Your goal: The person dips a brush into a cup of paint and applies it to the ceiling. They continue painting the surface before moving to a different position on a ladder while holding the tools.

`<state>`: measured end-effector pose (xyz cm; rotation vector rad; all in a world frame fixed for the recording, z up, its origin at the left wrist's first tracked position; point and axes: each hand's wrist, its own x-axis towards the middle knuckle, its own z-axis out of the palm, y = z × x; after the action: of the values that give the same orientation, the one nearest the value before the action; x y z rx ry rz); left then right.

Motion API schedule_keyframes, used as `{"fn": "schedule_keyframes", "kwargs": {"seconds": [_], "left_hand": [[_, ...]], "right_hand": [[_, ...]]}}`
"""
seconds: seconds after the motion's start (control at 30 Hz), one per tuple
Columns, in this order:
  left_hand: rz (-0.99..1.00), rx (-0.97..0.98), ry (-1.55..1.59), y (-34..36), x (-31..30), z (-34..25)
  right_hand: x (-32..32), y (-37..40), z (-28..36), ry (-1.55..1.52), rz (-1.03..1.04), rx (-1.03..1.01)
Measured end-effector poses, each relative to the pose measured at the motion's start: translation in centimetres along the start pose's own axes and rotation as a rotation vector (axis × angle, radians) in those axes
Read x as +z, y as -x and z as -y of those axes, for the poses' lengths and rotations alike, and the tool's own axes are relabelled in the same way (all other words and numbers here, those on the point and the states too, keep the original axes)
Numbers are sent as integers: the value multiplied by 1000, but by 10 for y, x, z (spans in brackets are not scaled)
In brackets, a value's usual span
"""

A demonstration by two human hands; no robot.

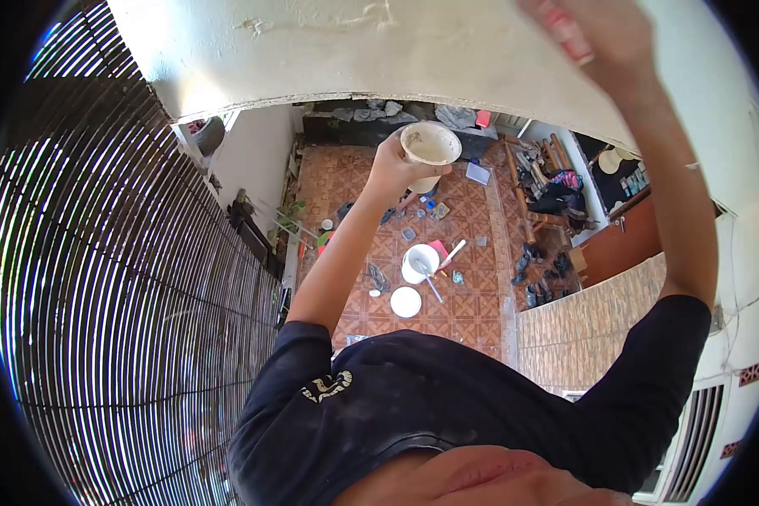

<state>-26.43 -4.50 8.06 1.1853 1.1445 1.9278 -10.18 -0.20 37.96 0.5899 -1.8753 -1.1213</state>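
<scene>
My left hand point(388, 173) is wrapped round a white plastic tub point(431, 145), held up with its mouth toward me. Off-white paste coats the inside and the rim of the tub. Up at the right, my right hand point(622, 38) is raised close to the pale wall point(329, 63). Its fingers close on a narrow red-and-white object point(567, 32), smeared by motion and partly cut off by the top edge of the view. The wall has a rough patch near the top and a chipped lower edge.
Far below, a white bucket point(420, 263) with a stick in it and a white lid point(406, 302) are on the tiled floor point(472, 304). Slatted blinds point(135, 278) hang at left. Shoes point(533, 291) and a wooden rack point(519, 181) stand at right.
</scene>
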Motion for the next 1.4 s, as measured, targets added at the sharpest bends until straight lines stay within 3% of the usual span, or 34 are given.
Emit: {"fn": "schedule_keyframes", "kwargs": {"seconds": [0.03, 0.07, 0.13, 0.27, 0.33, 0.47, 0.5, 0.6, 0.7, 0.73, 0.8, 0.87, 1.03, 1.1, 1.13, 1.2, 1.23, 1.3, 1.33, 1.4], "left_hand": [[1, 0, 0, 0, 0, 1], [8, 8, 16, -1, -1, 4], [-9, 31, 29, -1, -5, 11], [-28, 32, 161, 5, -13, 23], [-19, -39, 89, 15, -15, 22], [-40, 35, -20, 23, -15, 21], [-32, 30, -23, 25, -15, 19], [-34, -36, 78, 32, -13, 16], [-51, -35, 59, 33, -15, 18], [-57, -37, 22, 34, -16, 16], [-54, -41, -14, 34, -18, 17], [-124, 22, -118, 32, -18, 23], [-100, -95, 90, 37, -15, 24], [-87, -13, 82, 44, -20, 45], [-78, -20, 77, 51, -17, 49], [-142, -46, -80, 71, -6, 54], [-159, -55, -135, 81, 0, 58], [-150, -85, -95, 99, 15, 67], [-146, -125, -55, 110, 22, 71], [-108, -151, -86, 128, 33, 82]], "right_hand": [[11, 46, 10, -241, 292, 238], [21, 44, 32, -285, 181, 9], [38, 65, 87, -258, 152, -37], [34, 68, 131, -538, 145, -62], [27, 59, 121, -751, 288, 107], [47, 29, 39, -651, 63, 146], [33, 15, 28, -574, 114, 256], [10, -35, 2, -144, -202, -54], [3, -40, -6, 92, -254, -172], [9, -28, -2, 96, -247, -170], [35, 18, 23, -540, 36, 145], [51, 32, 72, -407, 68, 94], [51, 86, 177, -395, 65, 132], [39, 96, 195, -745, -15, 470], [34, 103, 207, -740, -15, 481], [26, 124, 231, -774, -287, 1034], [15, 137, 242, -807, -283, 1237], [0, 163, 274, -1013, -343, 1943], [-6, 172, 286, -1018, -351, 1946], [-14, 191, 302, -1061, -755, 2459]]}}
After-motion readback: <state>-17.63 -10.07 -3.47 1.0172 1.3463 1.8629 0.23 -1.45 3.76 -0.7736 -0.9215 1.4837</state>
